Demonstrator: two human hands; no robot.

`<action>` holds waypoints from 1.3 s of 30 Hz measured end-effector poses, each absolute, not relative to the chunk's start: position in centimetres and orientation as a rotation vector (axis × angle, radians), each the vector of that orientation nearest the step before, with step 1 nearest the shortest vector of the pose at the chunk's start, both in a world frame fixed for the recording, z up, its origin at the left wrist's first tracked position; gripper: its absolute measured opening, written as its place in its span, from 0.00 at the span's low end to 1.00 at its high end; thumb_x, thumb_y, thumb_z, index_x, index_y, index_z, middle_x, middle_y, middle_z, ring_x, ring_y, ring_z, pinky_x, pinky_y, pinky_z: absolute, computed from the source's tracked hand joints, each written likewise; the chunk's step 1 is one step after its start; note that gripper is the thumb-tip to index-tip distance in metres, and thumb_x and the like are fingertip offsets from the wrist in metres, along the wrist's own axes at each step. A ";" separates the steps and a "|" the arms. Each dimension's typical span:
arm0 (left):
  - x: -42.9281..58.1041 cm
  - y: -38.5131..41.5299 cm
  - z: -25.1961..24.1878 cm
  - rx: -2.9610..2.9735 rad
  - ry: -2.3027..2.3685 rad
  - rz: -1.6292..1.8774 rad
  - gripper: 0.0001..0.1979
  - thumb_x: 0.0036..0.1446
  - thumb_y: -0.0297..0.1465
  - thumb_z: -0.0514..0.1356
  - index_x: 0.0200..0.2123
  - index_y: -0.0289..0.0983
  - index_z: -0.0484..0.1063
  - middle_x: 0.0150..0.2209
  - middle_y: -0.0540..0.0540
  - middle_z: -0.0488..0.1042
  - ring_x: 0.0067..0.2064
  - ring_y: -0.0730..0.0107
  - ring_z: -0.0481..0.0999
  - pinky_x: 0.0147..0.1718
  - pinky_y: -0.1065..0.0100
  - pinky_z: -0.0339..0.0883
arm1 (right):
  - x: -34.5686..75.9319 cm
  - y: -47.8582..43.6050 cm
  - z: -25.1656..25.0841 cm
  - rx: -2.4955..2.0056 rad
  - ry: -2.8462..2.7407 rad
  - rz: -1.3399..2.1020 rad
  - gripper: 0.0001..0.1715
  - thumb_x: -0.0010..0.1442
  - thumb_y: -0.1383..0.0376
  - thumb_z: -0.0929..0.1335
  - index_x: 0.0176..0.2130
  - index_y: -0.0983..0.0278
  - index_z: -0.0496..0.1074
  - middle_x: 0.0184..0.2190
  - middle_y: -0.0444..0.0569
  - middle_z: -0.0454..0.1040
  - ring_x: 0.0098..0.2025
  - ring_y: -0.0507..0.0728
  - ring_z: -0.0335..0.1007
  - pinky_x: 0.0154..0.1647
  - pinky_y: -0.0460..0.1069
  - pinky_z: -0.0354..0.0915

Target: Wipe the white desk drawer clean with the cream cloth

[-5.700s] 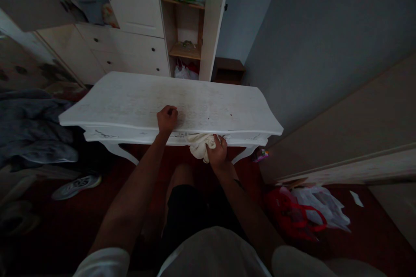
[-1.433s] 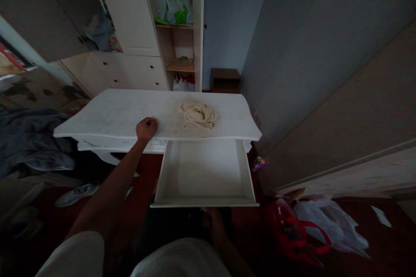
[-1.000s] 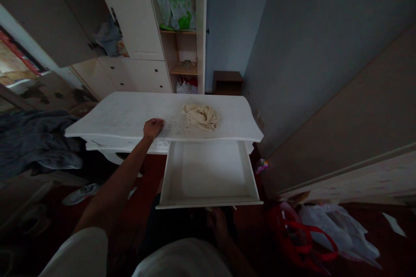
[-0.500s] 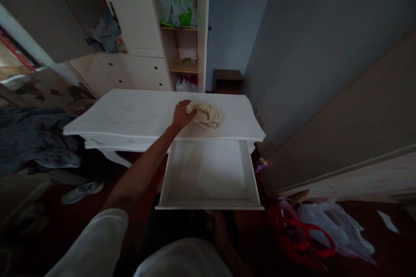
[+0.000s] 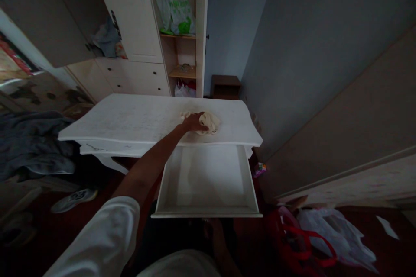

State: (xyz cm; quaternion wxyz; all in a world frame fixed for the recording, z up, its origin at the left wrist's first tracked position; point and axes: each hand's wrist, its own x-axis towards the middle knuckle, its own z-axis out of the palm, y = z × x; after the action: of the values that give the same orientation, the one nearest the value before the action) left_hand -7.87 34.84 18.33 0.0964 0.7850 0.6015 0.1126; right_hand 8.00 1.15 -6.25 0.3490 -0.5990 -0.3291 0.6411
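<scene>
My left hand (image 5: 196, 122) is on a crumpled cream cloth (image 5: 210, 122), its fingers curled into the folds. The cloth lies bunched on the white desk (image 5: 139, 114), right of its middle. Below the desktop a drawer (image 5: 208, 177) is pulled out toward me, with a bare white bottom. My right hand (image 5: 212, 227) is low, just under the drawer's front edge. Shadow and the drawer front hide its fingers, so I cannot see whether it touches the drawer.
Behind the desk stands a white wardrobe (image 5: 130, 17) with plastic bags (image 5: 182, 11) on a shelf. A brown box-like cabinet (image 5: 225, 86) is by the wall. On the floor are a red bag (image 5: 292, 242), a clear plastic bag (image 5: 338, 233) and a shoe (image 5: 74, 200). Dark clothing (image 5: 35, 143) lies at left.
My left hand has moved right, from the cloth's left edge onto it, and its fingers have closed into the folds. The view has tilted slightly. The drawer remains pulled out.
</scene>
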 end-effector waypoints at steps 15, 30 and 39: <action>-13.0 17.2 14.4 2.441 1.761 0.733 0.41 0.52 0.36 0.66 0.66 0.41 0.53 0.54 0.37 0.67 0.52 0.51 0.72 0.48 0.55 0.72 | 8.1 -0.7 -4.8 -1.433 -0.950 1.502 0.40 0.49 0.31 0.61 0.16 0.62 0.68 0.10 0.42 0.59 0.15 0.51 0.54 0.22 0.49 0.52; -8.7 16.2 9.3 2.179 2.076 -0.076 0.39 0.63 0.38 0.55 0.71 0.52 0.38 0.71 0.24 0.39 0.47 0.42 0.78 0.38 0.50 0.73 | 8.2 -1.2 -4.6 -1.394 -0.915 1.392 0.36 0.54 0.35 0.61 0.26 0.64 0.73 0.13 0.40 0.62 0.17 0.51 0.55 0.21 0.48 0.51; -9.4 16.0 8.8 2.415 1.938 0.173 0.38 0.56 0.53 0.57 0.62 0.34 0.63 0.62 0.28 0.65 0.68 0.32 0.51 0.61 0.36 0.47 | 8.5 -1.2 -3.6 -1.423 -0.934 1.396 0.37 0.55 0.35 0.61 0.28 0.65 0.74 0.12 0.39 0.60 0.17 0.50 0.54 0.21 0.47 0.51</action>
State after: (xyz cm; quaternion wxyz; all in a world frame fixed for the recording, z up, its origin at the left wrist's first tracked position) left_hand -9.39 16.04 8.77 0.0201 0.7785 0.6248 0.0559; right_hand 8.50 -1.18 -3.60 0.4530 -0.5764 -0.3783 0.5652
